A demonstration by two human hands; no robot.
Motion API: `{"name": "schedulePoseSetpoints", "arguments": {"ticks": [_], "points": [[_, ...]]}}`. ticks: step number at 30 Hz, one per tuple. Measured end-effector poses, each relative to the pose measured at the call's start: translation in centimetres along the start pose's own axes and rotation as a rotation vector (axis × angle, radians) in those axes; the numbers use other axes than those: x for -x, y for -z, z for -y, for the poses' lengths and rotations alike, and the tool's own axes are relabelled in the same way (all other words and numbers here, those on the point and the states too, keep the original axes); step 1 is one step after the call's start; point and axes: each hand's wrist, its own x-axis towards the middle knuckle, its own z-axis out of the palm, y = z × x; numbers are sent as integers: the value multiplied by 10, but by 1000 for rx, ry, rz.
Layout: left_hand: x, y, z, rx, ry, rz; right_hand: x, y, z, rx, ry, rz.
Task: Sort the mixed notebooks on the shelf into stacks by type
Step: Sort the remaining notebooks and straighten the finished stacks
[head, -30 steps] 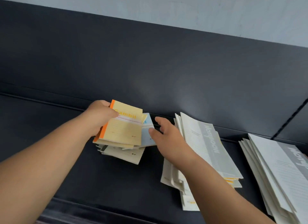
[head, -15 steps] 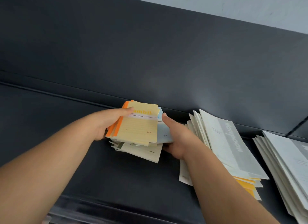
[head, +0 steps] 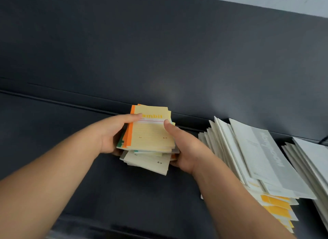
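While both hands clamp its sides, the small stack of yellow, orange-spined paper notebooks [head: 150, 137] sits near the dark shelf's [head: 53, 132] back edge, left hand [head: 113, 134] and right hand [head: 184, 148] each in a holding grip; fanned grey-white notebooks [head: 257, 155] lie just right.

The rightmost stack of white notebooks [head: 308, 160] ran off the picture's right edge. Both hands covered the sides of the small pile [head: 150, 141], whose lower covers stayed hidden. The grey lettering [head: 271, 150] was too blurred to read.
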Motion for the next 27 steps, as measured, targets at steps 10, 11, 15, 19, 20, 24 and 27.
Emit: {"name": "schedulePoseSetpoints", "arguments": {"ticks": [10, 11, 15, 19, 20, 24, 27], "points": [[-1, 23, 0, -16, 62, 181, 4, -10, 1, -4, 15, 50], [-1, 26, 1, 9, 60, 208, 4, -12, -1, 6, 38, 65], [-1, 34, 5, 64, 10, 312, 4, -14, -8, -25, 128, 149], [-1, 41, 9, 52, -114, 377, 4, -14, -16, -106, 243, 217], [-2, 44, 12, 44, -146, 372, 4, -13, -18, -117, 246, 227], [-3, 48, 19, 4, -272, 374, 9, -12, -12, 43, 303, 382], [0, 50, 18, -67, -427, 383, 13, -11, -9, 104, 417, 372]]}}
